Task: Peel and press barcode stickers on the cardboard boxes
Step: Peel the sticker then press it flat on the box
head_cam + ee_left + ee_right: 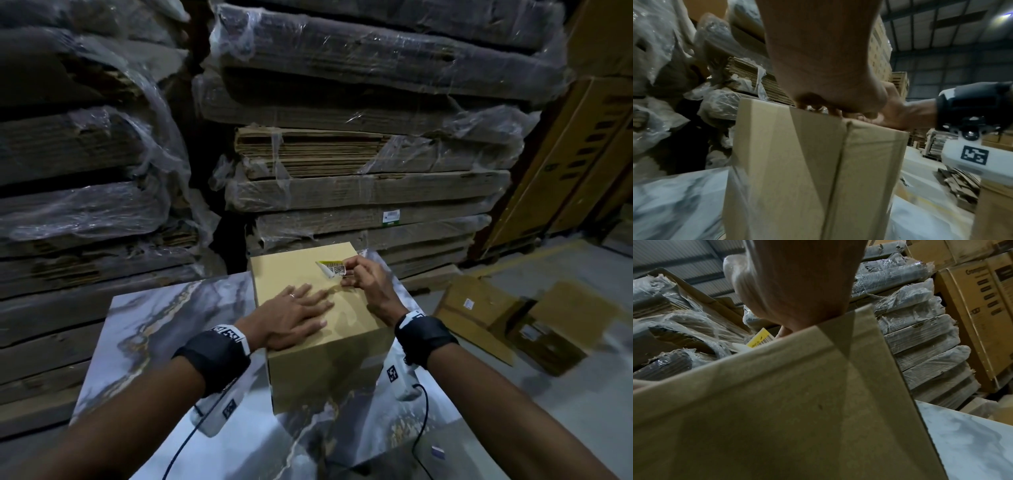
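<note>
A sealed cardboard box (322,370) stands on a marble-patterned table (164,308). My left hand (298,317) lies flat on the box top, fingers straight and spread. My right hand (363,277) hovers over the box's far right corner and pinches a yellow-and-white barcode sticker (334,268), whose free end curls up off the cardboard. In the right wrist view the sticker (761,340) peeks over the box (777,410) edge under my right hand (793,288). In the left wrist view my left hand (824,65) rests on the box (807,170).
Plastic-wrapped stacks of flattened cardboard (359,164) rise right behind the table. Opened cartons (507,318) lie on the floor to the right. A small white item (437,451) lies on the table's near right part. Wrist-camera cables trail over the table.
</note>
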### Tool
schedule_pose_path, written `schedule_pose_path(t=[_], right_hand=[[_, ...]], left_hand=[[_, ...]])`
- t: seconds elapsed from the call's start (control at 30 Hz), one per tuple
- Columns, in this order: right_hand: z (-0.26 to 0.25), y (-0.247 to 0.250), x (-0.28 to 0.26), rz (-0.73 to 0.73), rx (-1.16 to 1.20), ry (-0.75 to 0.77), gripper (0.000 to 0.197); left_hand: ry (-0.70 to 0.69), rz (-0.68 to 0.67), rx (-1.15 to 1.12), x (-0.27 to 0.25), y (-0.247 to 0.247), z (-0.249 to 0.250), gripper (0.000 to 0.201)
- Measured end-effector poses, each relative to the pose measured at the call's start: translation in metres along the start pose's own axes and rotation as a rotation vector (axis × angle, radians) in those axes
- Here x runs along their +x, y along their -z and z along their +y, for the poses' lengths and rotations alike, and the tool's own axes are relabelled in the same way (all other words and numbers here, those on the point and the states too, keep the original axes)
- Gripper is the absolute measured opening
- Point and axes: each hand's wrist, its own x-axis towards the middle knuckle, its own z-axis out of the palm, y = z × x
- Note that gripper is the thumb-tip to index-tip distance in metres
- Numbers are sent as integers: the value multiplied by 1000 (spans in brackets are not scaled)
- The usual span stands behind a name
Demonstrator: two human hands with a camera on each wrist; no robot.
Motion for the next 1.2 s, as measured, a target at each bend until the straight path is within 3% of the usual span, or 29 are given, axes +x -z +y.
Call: schedule_pose_path(t=[0.1, 0.27, 0.4, 0.53, 0.67, 0.8, 1.2], right_hand=[[2, 2, 0, -18, -15, -8, 30], [-1, 2, -1, -27, -58, -3, 33], [3, 4, -3, -7, -223, 38, 42], [8, 9, -11, 30, -764, 106, 69], [8, 3, -17, 15, -943, -57, 78], [2, -5, -18, -23, -949, -84, 75], [-12, -41, -57, -135, -833, 82, 73]], left_hand=[[71, 4, 11, -11, 1, -11, 64], [403, 22, 36, -15, 2, -13, 108], [662, 103, -65, -12, -17, 8, 81], [861, 193, -195, -10, -23, 26, 84], [916, 312, -329, -9, -24, 38, 86], [961, 367, -350, -9, -23, 46, 83], [1177, 616, -330, -76, -23, 91, 60]])
